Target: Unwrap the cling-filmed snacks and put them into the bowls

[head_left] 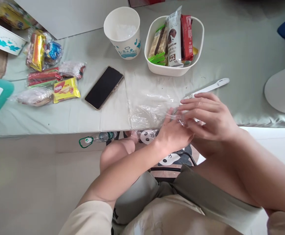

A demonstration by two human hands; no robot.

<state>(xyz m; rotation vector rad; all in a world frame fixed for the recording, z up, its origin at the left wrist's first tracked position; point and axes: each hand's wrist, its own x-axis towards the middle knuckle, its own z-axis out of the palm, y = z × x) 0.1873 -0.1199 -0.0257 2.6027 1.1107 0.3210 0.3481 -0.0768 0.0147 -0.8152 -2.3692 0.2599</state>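
Observation:
A clear plastic bag (148, 114) lies crumpled along the front edge of the covered table, its right end gathered up at my hands. My left hand (174, 135) is closed on this end, with part of its fingers hidden behind the other hand. Just to the right and above, my right hand (209, 117) has its fingers curled over the plastic and pinches it. A white slim-handled tool (214, 86), perhaps a cutter, lies right behind my right fingers, its left end partly covered by them and the plastic.
Behind stand a paper cup (122, 36) with clear plastic inside and a white bin (174, 70) of wrapped snacks. A phone (104, 87) lies left of the bag, near several snack packs (66, 90). A white container (283, 86) is at the right edge.

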